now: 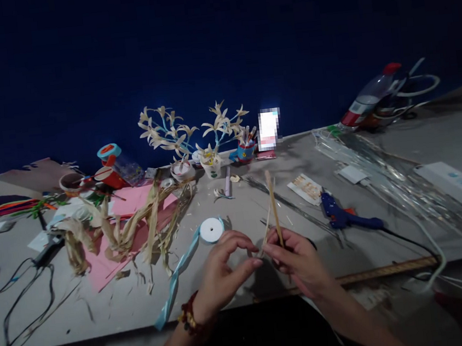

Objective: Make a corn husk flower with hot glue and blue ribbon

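Observation:
In my right hand are a thin wooden stick with a paler upper tip and a narrow pale strip, both slanting up from the fingers. My left hand curves toward the strip's lower end, its thumb and forefinger slightly apart. Whether those fingertips touch the strip is too small to tell. Just beyond my left hand lies a white spool with light-blue ribbon trailing to the table's front edge. Thin wires lie behind my right hand.
Dried husks lie over pink paper at left. Pale flower stems stand in small cups at the back, beside a lit phone. To the right are a blue glue gun, clear-wrapped wires, a power strip and a bottle.

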The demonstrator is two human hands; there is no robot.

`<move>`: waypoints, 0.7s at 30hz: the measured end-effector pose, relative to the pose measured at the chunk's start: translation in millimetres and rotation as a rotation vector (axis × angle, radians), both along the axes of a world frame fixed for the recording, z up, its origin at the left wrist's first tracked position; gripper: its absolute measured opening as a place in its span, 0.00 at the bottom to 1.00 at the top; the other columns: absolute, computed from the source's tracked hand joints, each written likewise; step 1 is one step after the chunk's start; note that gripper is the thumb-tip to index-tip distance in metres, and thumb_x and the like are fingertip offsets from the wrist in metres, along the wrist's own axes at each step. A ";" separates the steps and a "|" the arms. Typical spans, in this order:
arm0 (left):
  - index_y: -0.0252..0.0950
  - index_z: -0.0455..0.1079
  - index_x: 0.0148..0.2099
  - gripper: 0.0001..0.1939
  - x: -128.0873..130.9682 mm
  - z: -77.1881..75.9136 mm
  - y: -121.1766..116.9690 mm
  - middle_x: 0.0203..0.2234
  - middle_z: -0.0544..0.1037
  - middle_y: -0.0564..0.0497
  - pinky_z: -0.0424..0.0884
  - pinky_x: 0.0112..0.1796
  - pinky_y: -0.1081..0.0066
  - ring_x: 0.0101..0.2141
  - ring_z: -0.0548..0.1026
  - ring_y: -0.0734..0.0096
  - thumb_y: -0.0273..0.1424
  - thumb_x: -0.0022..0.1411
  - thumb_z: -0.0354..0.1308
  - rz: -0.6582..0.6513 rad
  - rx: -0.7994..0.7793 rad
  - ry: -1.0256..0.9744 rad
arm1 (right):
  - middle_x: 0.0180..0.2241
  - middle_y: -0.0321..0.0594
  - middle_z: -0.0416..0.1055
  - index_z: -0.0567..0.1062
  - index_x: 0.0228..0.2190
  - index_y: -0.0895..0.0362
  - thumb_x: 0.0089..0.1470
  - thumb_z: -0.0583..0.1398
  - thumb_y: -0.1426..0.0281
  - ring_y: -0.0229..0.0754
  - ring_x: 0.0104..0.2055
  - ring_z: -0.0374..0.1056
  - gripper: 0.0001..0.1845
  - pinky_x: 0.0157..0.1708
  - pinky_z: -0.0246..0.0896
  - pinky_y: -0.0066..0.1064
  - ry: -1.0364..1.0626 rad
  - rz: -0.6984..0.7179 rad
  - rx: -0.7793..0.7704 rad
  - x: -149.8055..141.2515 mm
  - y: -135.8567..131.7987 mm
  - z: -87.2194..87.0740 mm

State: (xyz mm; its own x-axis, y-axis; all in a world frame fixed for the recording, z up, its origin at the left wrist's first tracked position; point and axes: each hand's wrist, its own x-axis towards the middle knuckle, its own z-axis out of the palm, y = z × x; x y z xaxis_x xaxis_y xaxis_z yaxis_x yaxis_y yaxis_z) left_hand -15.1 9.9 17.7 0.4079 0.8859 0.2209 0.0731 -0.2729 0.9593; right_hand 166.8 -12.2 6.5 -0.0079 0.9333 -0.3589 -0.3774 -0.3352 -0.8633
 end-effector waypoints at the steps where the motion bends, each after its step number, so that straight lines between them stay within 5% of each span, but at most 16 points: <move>1: 0.35 0.72 0.38 0.05 3.0 0.6 -0.1 0.34 0.75 0.47 0.66 0.44 0.66 0.39 0.72 0.65 0.31 0.63 0.63 -0.006 -0.003 0.009 | 0.21 0.28 0.61 0.70 0.25 0.57 0.39 0.74 0.57 0.27 0.20 0.49 0.23 0.17 0.39 0.20 -0.013 0.023 0.021 -1.0 -0.5 -1.5; 11: 0.34 0.70 0.32 0.10 5.3 -10.0 -5.0 0.28 0.72 0.50 0.65 0.39 0.68 0.33 0.70 0.68 0.34 0.64 0.61 -0.022 -0.298 -0.172 | 0.20 0.31 0.68 0.72 0.26 0.56 0.52 0.66 0.61 0.33 0.22 0.57 0.13 0.23 0.51 0.25 -0.160 0.200 0.178 1.8 3.2 7.9; 21: 0.34 0.68 0.34 0.11 7.6 -14.9 -7.2 0.26 0.71 0.52 0.64 0.34 0.72 0.29 0.67 0.72 0.37 0.63 0.61 -0.027 -0.452 -0.241 | 0.20 0.31 0.69 0.71 0.25 0.55 0.52 0.62 0.66 0.37 0.24 0.65 0.08 0.30 0.60 0.29 -0.244 0.243 0.231 0.8 5.9 9.2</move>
State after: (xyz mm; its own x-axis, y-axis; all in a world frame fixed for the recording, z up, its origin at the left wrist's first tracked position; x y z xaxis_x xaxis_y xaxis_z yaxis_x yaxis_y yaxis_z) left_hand -7.5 2.6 2.8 0.4170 0.9043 -0.0911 -0.1657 0.1742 0.9707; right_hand 167.6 -6.2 15.7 -0.1785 0.9710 -0.1588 -0.0858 -0.1761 -0.9806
